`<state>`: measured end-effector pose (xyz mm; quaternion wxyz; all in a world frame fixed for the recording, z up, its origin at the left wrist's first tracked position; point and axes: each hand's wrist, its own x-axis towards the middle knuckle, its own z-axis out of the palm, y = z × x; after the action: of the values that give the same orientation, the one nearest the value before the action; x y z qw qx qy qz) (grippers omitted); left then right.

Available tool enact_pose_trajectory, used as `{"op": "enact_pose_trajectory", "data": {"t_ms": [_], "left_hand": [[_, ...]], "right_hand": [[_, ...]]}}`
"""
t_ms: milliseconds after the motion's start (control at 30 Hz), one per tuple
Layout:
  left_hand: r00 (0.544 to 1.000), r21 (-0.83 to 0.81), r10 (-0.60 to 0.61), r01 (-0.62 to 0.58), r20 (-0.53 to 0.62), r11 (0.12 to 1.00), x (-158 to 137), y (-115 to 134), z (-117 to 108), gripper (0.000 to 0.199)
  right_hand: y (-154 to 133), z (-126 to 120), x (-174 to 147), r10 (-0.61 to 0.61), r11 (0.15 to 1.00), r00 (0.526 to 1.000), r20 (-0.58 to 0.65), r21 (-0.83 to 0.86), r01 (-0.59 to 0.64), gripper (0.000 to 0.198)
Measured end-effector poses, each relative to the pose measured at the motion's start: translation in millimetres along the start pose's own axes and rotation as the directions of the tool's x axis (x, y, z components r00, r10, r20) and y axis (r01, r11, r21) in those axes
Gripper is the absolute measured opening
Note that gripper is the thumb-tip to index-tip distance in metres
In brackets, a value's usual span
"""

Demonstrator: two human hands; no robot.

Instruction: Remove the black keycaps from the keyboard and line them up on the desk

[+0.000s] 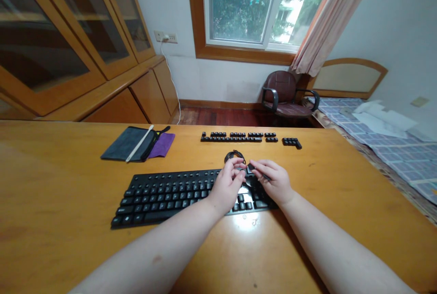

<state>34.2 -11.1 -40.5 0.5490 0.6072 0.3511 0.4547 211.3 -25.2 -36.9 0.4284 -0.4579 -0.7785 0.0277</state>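
Note:
A black keyboard point(170, 196) lies across the table in front of me. Its right part shows a shiny bare patch point(243, 189) where keycaps are off. Over this end, my left hand point(229, 180) is loosely curled, thumb and fingertips a little apart, with nothing visible in it. Close beside it, my right hand point(273, 179) has its fingers pressed together around something small and dark, too hidden to name. A small black piece point(251, 167) shows at its fingertips. Behind the hands is a coiled black cable point(235, 154).
Loose black keycaps point(232, 139) stand in rows at the table's far side, with another group point(292, 142) to their right. At the left back lie a dark grey pouch point(126, 144), a pale stick point(139, 144) and a purple cloth point(164, 144). A chair point(285, 91) stands beyond the table.

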Motion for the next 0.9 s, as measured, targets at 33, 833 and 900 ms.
{"op": "enact_pose_trajectory", "data": {"t_ms": [33,833,900], "left_hand": [[1.000,-0.002,0.003,-0.003,-0.006,1.000,0.0,0.3,-0.1,0.029],[1.000,0.038,-0.004,0.005,-0.024,0.999,0.7,4.1,0.4,0.026],[1.000,0.048,-0.004,0.006,-0.023,0.999,0.7,4.5,0.2,0.026]], "right_hand": [[3.7,-1.2,0.3,0.053,0.998,0.998,-0.042,-0.034,-0.054,0.029],[117.4,-28.9,5.7,0.784,0.421,0.573,-0.239,-0.474,-0.773,0.033],[118.2,-27.6,9.2,0.764,0.432,0.601,-0.234,-0.508,-0.746,0.035]]}}
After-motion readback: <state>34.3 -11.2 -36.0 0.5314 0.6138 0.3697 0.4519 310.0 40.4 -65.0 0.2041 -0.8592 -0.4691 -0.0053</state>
